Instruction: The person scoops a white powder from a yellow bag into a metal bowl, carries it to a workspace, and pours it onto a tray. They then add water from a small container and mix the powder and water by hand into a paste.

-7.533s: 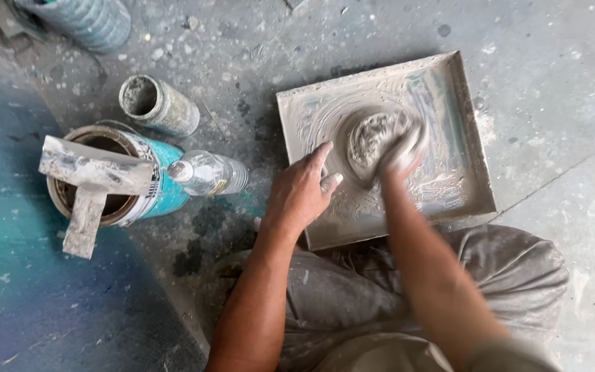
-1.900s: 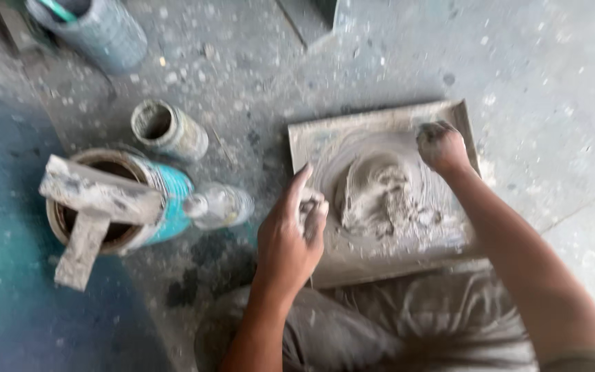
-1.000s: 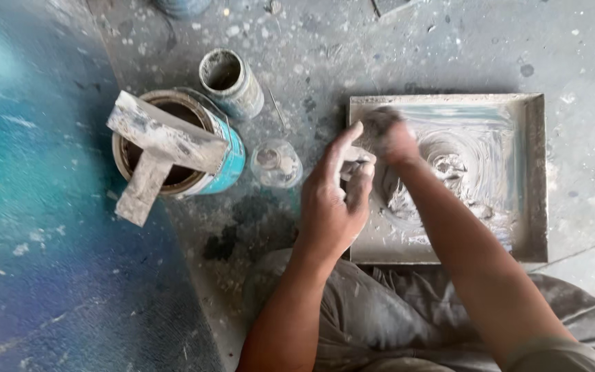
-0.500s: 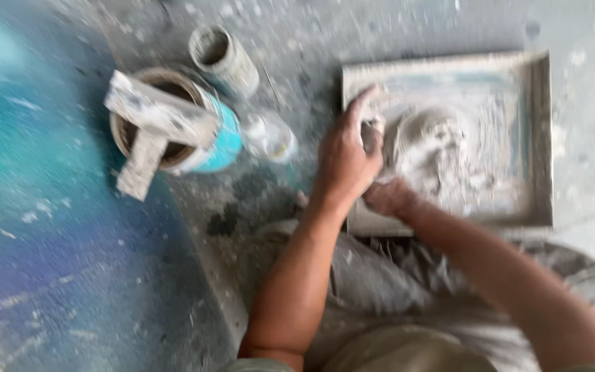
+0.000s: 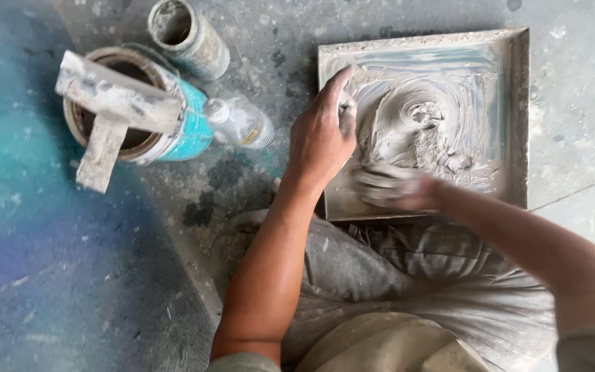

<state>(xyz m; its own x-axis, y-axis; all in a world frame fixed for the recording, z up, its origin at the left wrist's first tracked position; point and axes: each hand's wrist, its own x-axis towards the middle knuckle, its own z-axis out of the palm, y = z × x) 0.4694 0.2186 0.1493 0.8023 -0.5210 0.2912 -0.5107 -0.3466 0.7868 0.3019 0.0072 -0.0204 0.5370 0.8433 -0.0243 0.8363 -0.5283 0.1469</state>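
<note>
On tray [image 5: 511, 124] edge (left hand [image 5: 321, 138]).

Looking down at a square tray [image 5: 511, 124] lying on the gray floor [image 5: 580, 62]. Wet gray paste [image 5: 414, 124] sitting in swirls in the middle of the tray. Left hand [image 5: 321, 138] resting flat on the tray's left edge, fingers [image 5: 339, 83] pointing up along it, smeared with paste. Right hand [image 5: 394, 187] blurry, touching the paste near the tray's bottom edge. Sitting with gray pants [image 5: 408, 275] just below the tray. To the left, a blue bucket [image 5: 187, 131] standing with a wooden trowel [image 5: 108, 114] lying across its top. A clear bottle [image 5: 239, 122] lying just beside the bucket. A dusty can [image 5: 187, 34] lying above them.
</note>
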